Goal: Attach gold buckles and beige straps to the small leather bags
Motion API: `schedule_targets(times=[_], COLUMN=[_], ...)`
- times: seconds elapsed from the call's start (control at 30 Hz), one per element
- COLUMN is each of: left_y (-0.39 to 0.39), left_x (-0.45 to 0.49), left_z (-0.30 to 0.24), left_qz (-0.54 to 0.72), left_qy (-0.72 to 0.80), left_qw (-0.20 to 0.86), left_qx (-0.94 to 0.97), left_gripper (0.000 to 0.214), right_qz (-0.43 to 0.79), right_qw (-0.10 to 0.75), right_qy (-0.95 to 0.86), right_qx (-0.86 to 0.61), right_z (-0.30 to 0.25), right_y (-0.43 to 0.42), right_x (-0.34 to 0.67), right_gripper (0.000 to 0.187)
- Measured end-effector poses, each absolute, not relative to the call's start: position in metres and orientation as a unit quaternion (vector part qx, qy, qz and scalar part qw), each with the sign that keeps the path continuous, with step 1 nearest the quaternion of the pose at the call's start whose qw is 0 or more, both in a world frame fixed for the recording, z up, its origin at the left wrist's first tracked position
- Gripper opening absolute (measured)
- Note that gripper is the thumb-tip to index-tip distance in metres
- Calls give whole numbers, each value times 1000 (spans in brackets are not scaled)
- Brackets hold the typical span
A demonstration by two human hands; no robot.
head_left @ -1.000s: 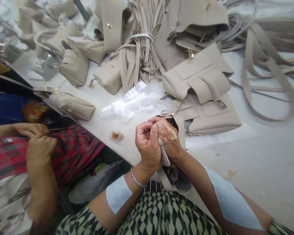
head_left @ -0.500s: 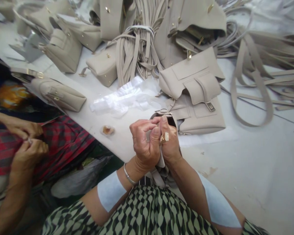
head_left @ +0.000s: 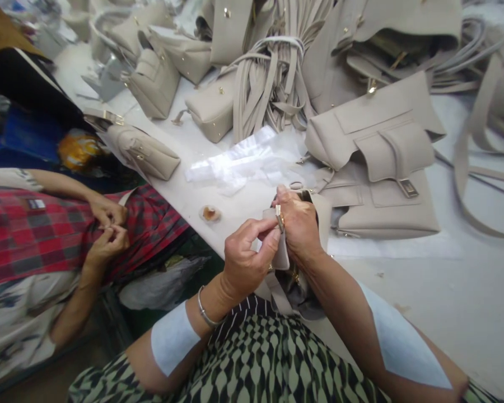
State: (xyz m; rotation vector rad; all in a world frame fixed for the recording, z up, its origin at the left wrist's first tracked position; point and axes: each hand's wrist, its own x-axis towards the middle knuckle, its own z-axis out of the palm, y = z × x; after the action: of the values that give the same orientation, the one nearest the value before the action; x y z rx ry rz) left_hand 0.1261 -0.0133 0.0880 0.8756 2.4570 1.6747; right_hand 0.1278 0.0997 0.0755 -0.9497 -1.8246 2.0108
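A beige handbag [head_left: 325, 215] stands at the table edge against my body, its opening partly hidden by my hands. My right hand [head_left: 301, 226] is closed round its upper part. A narrow beige flap [head_left: 281, 254] sticks out on the left of that hand. My left hand [head_left: 248, 252] pinches at this flap with thumb and forefinger, close to a gold-coloured metal piece [head_left: 279, 218]; exactly what lies between the fingertips is hidden. Below, a beige strap [head_left: 279, 294] hangs from the bag.
An unfinished-looking beige bag [head_left: 386, 212] lies flat to the right. Crumpled clear plastic [head_left: 243, 162] and a small brown-stained lump [head_left: 210, 213] lie ahead. Behind are bundled straps [head_left: 269, 84] and several bags. At left, a co-worker's hands [head_left: 109, 226] meet over a red checked cloth [head_left: 59, 240].
The view has swung left, so the table's contents sit farther right. My left hand has drawn slightly down and away from my right hand, uncovering more of the flap and gold-coloured piece.
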Motion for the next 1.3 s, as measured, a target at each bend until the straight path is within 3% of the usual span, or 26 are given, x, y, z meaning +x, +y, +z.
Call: schedule_targets(times=[0.33,0.8,1.1,1.3], left_y=[-23,-21,-9,10], left_x=[119,113,115,125], left_z=[90,102,97,88], left_qz=[463,388,460,507], left_qy=[817,819,782,759], left_qw=[-61,-74,-4,35], left_qx=[338,415,420,407], left_gripper=[11,11,10,7], right_qz=[637,558,668,733], right_qw=[193,230,178,211], right_qy=[-682,-754,-684,-591], right_qx=[-305,-260,-235,-261], right_z=[66,66,63,58], right_y=[90,94,106,116], right_x=[125,136,145,155], right_gripper=[46,52,43,46])
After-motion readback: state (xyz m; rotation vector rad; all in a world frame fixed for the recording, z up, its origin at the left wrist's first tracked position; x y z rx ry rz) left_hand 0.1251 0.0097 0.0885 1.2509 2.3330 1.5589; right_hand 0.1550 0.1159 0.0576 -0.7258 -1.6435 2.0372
